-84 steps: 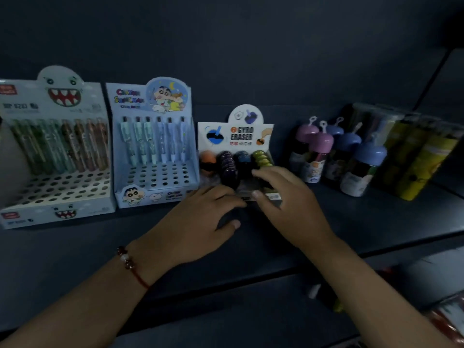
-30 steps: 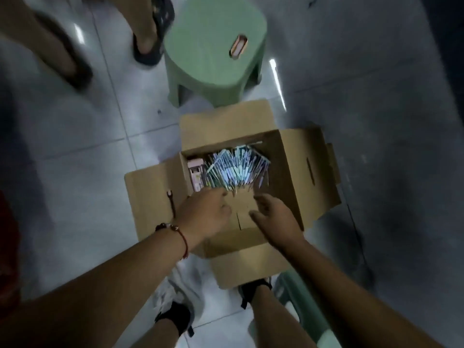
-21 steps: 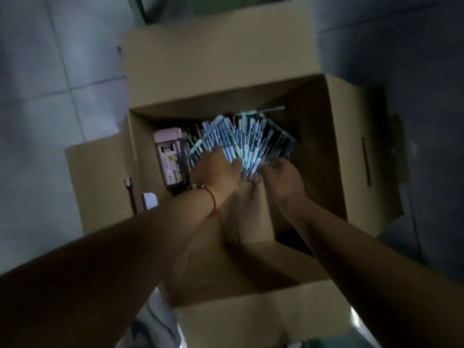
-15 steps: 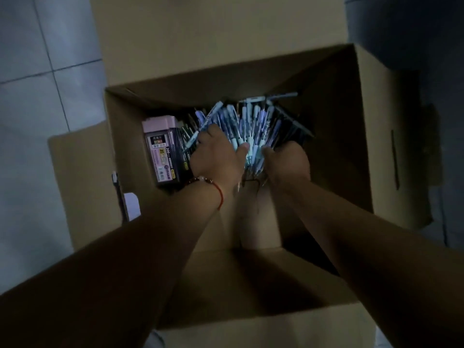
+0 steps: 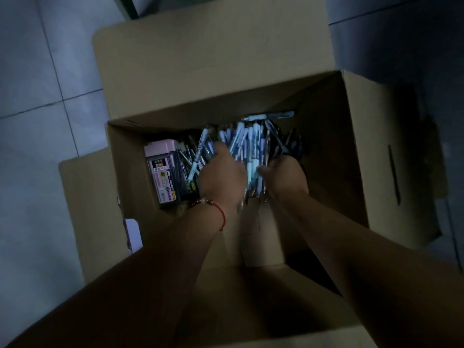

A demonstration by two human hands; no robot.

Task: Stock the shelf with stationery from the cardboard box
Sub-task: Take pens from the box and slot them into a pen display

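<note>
Cardboard box [image 5: 356,156] on the floor [image 5: 37,121], flaps open. In it I see: pens [image 5: 247,141] heaped at the far side; pink-lidded case [image 5: 162,172] left of them; both hands [image 5: 222,177] in the heap.

The cardboard box [image 5: 364,146] is matt brown corrugated board, the pens [image 5: 247,141] inside it look like smooth glossy plastic, and the floor [image 5: 37,96] beside the box is smooth, faintly sheened tile.

Dim light; pale grey tiled floor [image 5: 37,96], dark grout lines.
</note>
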